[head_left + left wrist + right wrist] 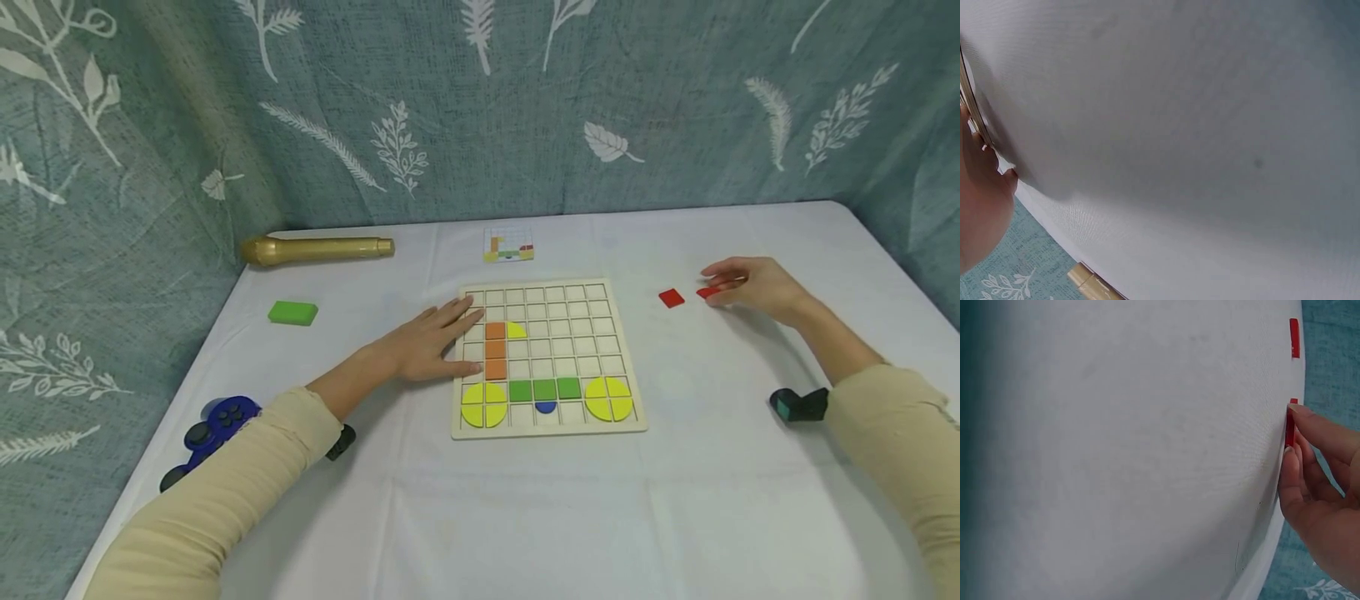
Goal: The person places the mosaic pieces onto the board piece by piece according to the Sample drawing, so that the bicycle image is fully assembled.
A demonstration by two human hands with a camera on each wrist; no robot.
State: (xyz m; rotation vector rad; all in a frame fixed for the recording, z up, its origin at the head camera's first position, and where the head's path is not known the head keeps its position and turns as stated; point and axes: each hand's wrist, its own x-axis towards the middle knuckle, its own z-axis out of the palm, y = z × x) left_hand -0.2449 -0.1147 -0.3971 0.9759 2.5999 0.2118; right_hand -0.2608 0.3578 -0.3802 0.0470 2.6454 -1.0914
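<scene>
A pale gridded board (558, 367) lies flat on the white table. Orange squares (496, 350), green squares (544, 389), yellow quarter-circles (609, 398) and a blue half-circle (546, 407) sit in its cells. My left hand (431, 343) rests on the board's left edge with its fingers spread; in the left wrist view only part of that hand (985, 194) shows, beside the board's edge. Off to the right, my right hand (761, 287) pinches a red piece (1290, 428) between thumb and fingers, at the tabletop. Another red piece (671, 297) lies flat between that hand and the board.
Behind the board lies a small pattern card (508, 244). A gold microphone-shaped object (318, 250) and a green block (292, 313) are at the left. The blue game controller (217, 429) is partly hidden by my left sleeve. A patterned curtain (480, 108) hangs behind the table.
</scene>
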